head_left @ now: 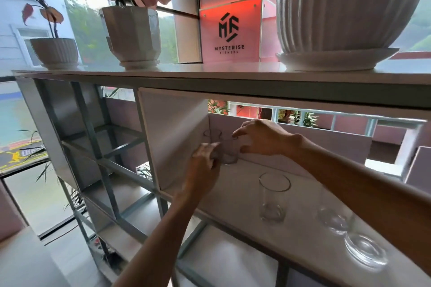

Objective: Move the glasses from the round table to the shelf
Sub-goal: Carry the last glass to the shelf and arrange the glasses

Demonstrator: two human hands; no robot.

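The head camera looks at a white shelf [233,193] with open boxes in it. Both arms reach deep into one box, toward its back left corner.

The left hand [205,165] is curled around a glass [215,155] there. Its fingers are on the side of the glass, so the grip is closed on it. Most of this glass hides behind the hand.

The right hand [258,138] is at a second glass [231,152] just beside the first one. The thumb is low on the side and a finger is at the rim. The grip is around this glass, and the glass stands on the shelf board.

A third glass [212,135] stands behind them in the corner, by the wall.

Nearer the camera, a tall clear glass [273,196] stands upright by itself in the middle of the board. Two more glasses sit to the right under the right arm, one [332,219] farther back and one [365,250] close to the front edge. They look blurry.

On top of the shelf are three white pots. A small pot [54,52] is on the left, a plant pot [133,35] with pink leaves is next, and a big ribbed pot [345,7] is on the right. A red sign [231,32] glows behind them.
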